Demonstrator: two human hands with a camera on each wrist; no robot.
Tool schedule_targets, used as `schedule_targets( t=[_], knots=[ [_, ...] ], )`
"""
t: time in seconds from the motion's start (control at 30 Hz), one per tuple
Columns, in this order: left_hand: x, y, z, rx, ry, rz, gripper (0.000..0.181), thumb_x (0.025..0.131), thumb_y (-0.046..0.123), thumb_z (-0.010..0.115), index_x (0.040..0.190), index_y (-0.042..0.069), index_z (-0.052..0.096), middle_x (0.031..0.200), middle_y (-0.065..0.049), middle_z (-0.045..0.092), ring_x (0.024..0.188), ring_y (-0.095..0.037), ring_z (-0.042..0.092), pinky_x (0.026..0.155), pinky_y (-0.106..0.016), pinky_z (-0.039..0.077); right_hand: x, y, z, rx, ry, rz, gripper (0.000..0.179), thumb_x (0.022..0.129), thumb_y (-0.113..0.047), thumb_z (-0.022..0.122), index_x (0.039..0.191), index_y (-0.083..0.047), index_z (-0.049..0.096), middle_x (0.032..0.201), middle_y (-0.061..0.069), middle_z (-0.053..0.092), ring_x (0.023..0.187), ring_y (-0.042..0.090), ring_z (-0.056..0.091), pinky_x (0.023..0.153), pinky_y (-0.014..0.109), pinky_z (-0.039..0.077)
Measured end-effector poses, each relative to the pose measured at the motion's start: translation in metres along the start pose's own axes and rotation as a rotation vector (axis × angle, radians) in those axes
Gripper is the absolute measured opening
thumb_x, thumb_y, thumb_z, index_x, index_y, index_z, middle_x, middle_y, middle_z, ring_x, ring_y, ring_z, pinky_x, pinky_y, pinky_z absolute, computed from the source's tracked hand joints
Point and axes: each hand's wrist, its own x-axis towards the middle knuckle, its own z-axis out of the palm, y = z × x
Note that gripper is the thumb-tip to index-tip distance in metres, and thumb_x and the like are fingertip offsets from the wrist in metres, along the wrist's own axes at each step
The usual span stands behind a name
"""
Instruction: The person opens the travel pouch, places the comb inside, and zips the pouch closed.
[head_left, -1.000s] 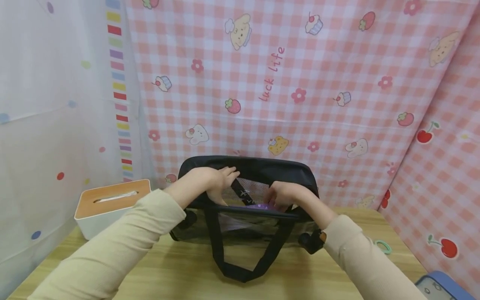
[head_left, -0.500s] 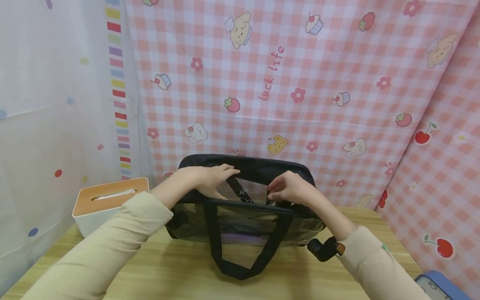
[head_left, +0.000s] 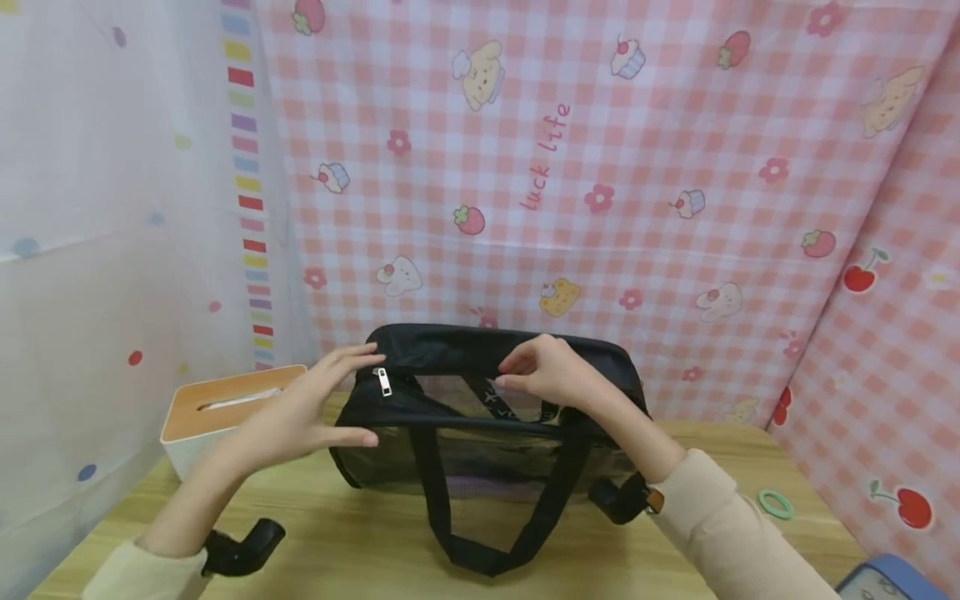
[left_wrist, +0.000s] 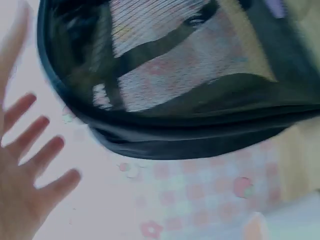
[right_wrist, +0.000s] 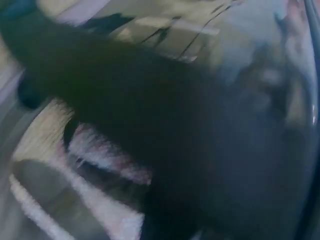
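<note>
A black duffel bag (head_left: pixel 360 458) with clear panels lies on the table, its top unzipped and its front handle (head_left: pixel 491 558) hanging forward. At the bag's left end, near a silver zipper pull (head_left: pixel 384 382), my left hand (head_left: pixel 303 417) holds its fingers and thumb spread apart with nothing between them. The left wrist view shows those spread fingers (left_wrist: pixel 42 150) beside the bag's dark edge. Over the opening is my right hand (head_left: pixel 551 375), fingers loosely bent and nothing visible in them. Something purple (head_left: pixel 487 486) shows through the front panel. The right wrist view is dark and blurred.
A white tissue box (head_left: pixel 232 404) with a wooden lid stands behind my left forearm. On the right of the table (head_left: pixel 360 575) lie a green ring (head_left: pixel 775 503) and, at the corner, a blue-framed object (head_left: pixel 892 577). Patterned cloth (head_left: pixel 600 250) hangs behind the bag.
My left hand has pulled out of the bag's opening, leftward to its end, uncovering the zipper pull. My right hand has risen from inside and shifted left over the opening.
</note>
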Motion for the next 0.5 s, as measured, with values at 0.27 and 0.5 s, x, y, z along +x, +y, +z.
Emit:
schedule_targets(
  t=[0.27, 0.5],
  knots=[
    [-0.020, -0.013, 0.048, 0.035, 0.614, 0.018, 0.036, 0.059, -0.005, 0.081, 0.087, 0.001, 0.060, 0.082, -0.005, 0.059, 0.073, -0.012, 0.057, 0.065, -0.014, 0.051, 0.029, -0.051, 0.019, -0.018, 0.000, -0.039, 0.025, 0.086, -0.023, 0.064, 0.102, -0.005, 0.068, 0.096, 0.007, 0.070, 0.087, 0.016, 0.066, 0.075, 0.026, 0.054],
    [-0.008, -0.020, 0.058, -0.005, 0.724, -0.021, 0.024, 0.065, -0.005, 0.078, 0.082, 0.002, 0.063, 0.080, -0.006, 0.063, 0.075, -0.015, 0.058, 0.068, -0.008, 0.046, 0.063, -0.086, 0.036, -0.110, 0.003, 0.033, 0.026, 0.084, -0.025, 0.067, 0.099, -0.004, 0.069, 0.099, 0.009, 0.069, 0.089, 0.020, 0.065, 0.077, 0.030, 0.055]
  ],
)
